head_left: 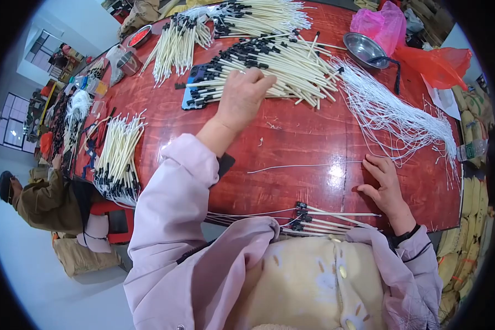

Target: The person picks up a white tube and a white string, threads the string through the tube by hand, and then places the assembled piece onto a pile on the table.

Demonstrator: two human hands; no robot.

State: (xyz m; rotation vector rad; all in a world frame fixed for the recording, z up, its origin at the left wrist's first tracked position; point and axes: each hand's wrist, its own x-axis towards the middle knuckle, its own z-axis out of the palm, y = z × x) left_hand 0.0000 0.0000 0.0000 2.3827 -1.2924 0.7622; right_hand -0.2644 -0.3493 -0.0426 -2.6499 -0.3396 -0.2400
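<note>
Over the near edge of a big pile of cream sticks with black end pieces (291, 69), my left hand (243, 94) is closed with its fingers bent down. Whether a stick is between those fingers is hidden. My right hand (384, 184) rests at the right of the red table with thumb and fingers apart. Its index fingertip touches, or nearly touches, the end of a single thin white cord (302, 166) stretched across the tabletop. Close to my body lies a small group of sticks (330, 220), their black ends to the left, with cords trailing leftward.
A loose bundle of white cords (401, 118) spreads at the right. Behind it are a metal bowl (363, 48), a pink plastic bag (388, 25) and a red bag (437, 63). More stick bundles (121, 148) lie left. A seated person (47, 201) is at far left.
</note>
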